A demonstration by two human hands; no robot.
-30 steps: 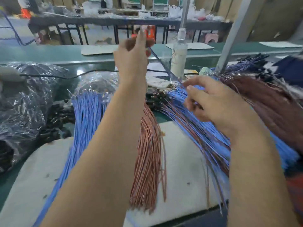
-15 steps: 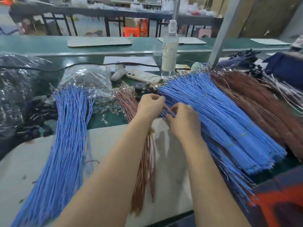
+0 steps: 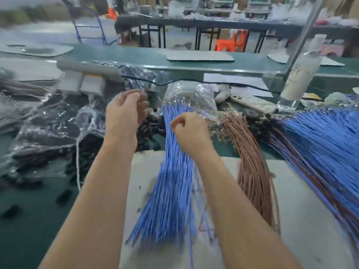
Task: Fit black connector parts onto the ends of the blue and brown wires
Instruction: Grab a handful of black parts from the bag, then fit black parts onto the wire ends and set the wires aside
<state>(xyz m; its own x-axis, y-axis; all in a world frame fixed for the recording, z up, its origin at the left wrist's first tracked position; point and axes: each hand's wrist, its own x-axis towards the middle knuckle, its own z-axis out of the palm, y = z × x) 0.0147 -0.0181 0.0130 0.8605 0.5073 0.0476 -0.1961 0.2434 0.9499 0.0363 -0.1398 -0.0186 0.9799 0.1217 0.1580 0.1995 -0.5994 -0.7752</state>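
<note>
The person is holding both hands above the work table (image 3: 29, 220), and the picture is rather blurred. The left hand (image 3: 124, 115) is hovering over the heap of black connector parts (image 3: 149, 129), with its fingers curling toward the thumb; I cannot tell if something small is sitting between the fingertips. The right hand (image 3: 191, 131) is hanging just over the upper end of the middle blue wires (image 3: 171, 181), with fingers curling in and the thumb pressing against the forefinger, like a pinch, but I cannot tell if a wire is inside it. These blue wires are lying as a bundle on the pale mat (image 3: 301, 210), running from between the two forearms up to a clear plastic bag (image 3: 190, 96). The brown wires (image 3: 250, 166) are lying beside them, to the right, also on the mat. Further right, a second, bigger bundle of blue wires (image 3: 320, 152) is spreading over the table edge. Crumpled plastic bags (image 3: 48, 123) are lying at the left. Behind the wires, a phone (image 3: 254, 102) is lying flat and a bottle (image 3: 299, 80) is standing upright.
</note>
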